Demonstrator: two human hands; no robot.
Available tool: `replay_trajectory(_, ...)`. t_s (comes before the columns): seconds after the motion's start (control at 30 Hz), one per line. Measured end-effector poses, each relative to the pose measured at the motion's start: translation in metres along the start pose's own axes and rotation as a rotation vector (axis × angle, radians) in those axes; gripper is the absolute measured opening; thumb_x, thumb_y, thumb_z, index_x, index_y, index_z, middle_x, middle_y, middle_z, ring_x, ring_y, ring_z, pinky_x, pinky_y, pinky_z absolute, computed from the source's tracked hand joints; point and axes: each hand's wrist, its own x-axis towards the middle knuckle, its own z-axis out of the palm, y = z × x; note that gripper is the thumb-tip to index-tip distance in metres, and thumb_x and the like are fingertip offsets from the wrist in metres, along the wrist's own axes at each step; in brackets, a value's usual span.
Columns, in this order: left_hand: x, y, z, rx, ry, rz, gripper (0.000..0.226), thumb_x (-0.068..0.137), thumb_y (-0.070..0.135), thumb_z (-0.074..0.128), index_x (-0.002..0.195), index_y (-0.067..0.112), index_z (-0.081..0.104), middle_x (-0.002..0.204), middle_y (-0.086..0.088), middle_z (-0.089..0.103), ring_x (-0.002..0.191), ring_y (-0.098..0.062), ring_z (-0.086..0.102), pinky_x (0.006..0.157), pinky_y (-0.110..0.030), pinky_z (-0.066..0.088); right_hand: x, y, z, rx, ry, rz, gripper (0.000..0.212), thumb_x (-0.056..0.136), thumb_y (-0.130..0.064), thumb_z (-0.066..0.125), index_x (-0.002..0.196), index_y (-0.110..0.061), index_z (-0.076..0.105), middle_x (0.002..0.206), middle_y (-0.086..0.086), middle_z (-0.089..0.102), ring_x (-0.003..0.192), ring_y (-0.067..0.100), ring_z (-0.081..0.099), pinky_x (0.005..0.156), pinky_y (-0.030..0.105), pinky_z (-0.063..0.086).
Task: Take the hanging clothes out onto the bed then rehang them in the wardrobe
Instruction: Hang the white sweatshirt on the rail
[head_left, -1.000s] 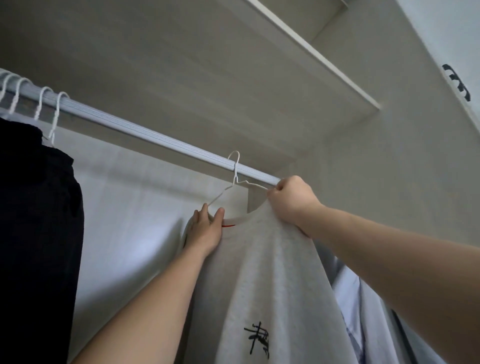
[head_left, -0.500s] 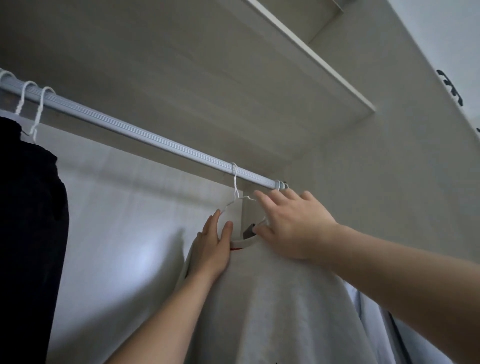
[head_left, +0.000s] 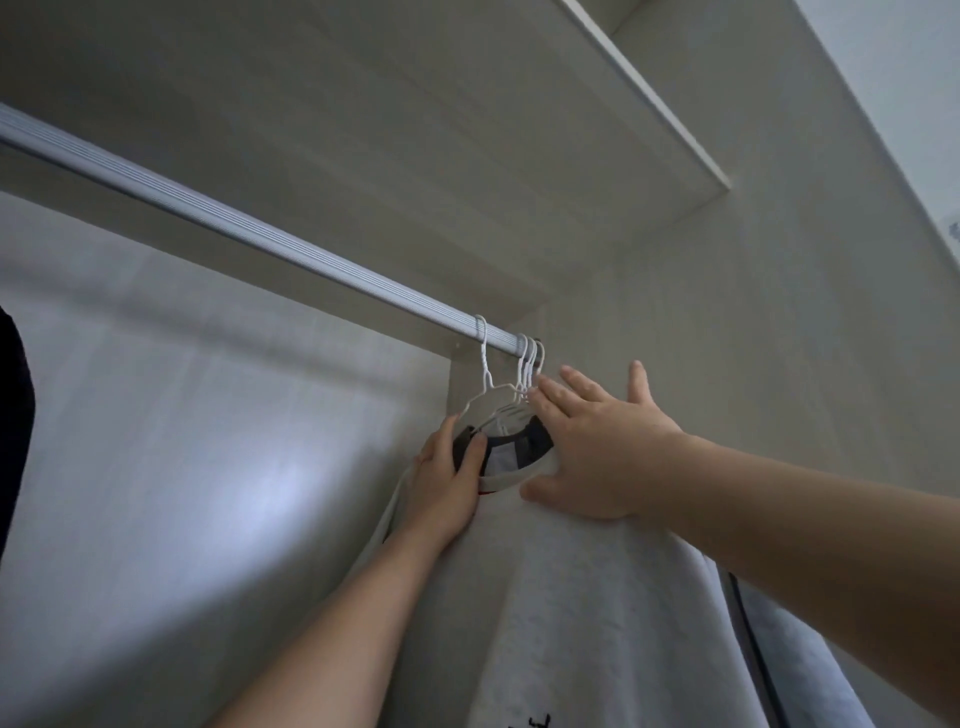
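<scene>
A light grey T-shirt (head_left: 566, 597) with a black print near its bottom hangs on a white wire hanger (head_left: 485, 374) hooked over the silver wardrobe rail (head_left: 260, 234). My left hand (head_left: 447, 483) grips the shirt's collar and left shoulder, thumb inside the neck opening. My right hand (head_left: 597, 447) lies flat against the shirt's right shoulder, fingers spread and reaching the bunched hooks of several more white hangers (head_left: 530, 364) at the rail's right end. Other garments hang behind the shirt, mostly hidden.
A dark garment (head_left: 13, 415) hangs at the far left edge. A shelf (head_left: 649, 104) runs above the rail. The wardrobe's side wall (head_left: 753, 338) stands just right of the hangers. A pale blue garment with a dark edge (head_left: 779, 649) hangs under my right forearm.
The view has shifted right, so the black clothes have slid almost out of frame. My right hand let go of the shirt's shoulder, opened flat and moved up to the bunched hooks.
</scene>
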Motion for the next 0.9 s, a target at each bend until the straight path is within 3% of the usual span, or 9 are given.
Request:
replay_trajectory(0.27,0.008,-0.004,0.033,0.101,-0.024,-0.045,0.054,0.097,0.061,0.039,0.145,0.038,0.037,0.15,0.004,0.047,0.135,-0.029,0.044,0.111,-0.048,0.035,0.0,0.019,0.034,-0.013,0.016,0.045,0.103,0.082,-0.082,0.028,0.156,-0.019,-0.004,0.165,-0.005,-0.002,0.151,0.018,-0.004,0.11,0.07,-0.006)
replay_trajectory(0.53,0.007,0.006,0.032,0.152,-0.087,-0.134,0.061,0.098,0.063,0.035,0.152,0.037,0.027,0.157,-0.001,0.038,0.141,-0.033,0.035,0.116,-0.043,0.028,-0.001,0.02,0.036,0.054,0.062,0.049,0.099,0.081,-0.08,0.031,0.156,-0.02,0.005,0.164,-0.005,0.011,0.15,0.017,0.011,0.114,0.062,-0.007)
replay_trajectory(0.73,-0.009,0.027,0.01,0.143,-0.13,-0.26,0.072,0.094,0.071,0.036,0.156,0.043,0.013,0.167,0.001,0.01,0.153,-0.032,0.01,0.123,-0.049,0.013,-0.024,0.022,0.029,0.163,0.021,0.074,0.087,0.089,-0.07,0.03,0.157,-0.023,0.001,0.164,-0.008,0.006,0.15,0.013,0.006,0.12,0.05,-0.004)
replay_trajectory(0.9,-0.058,0.061,0.009,0.1,-0.025,-0.07,0.07,0.096,0.063,0.042,0.157,0.037,0.018,0.166,0.0,0.019,0.152,-0.023,0.016,0.123,-0.045,0.015,-0.075,0.036,0.023,0.246,0.034,0.024,0.079,0.093,-0.066,0.03,0.156,-0.029,0.0,0.165,-0.008,0.003,0.15,0.012,0.007,0.121,0.044,-0.002)
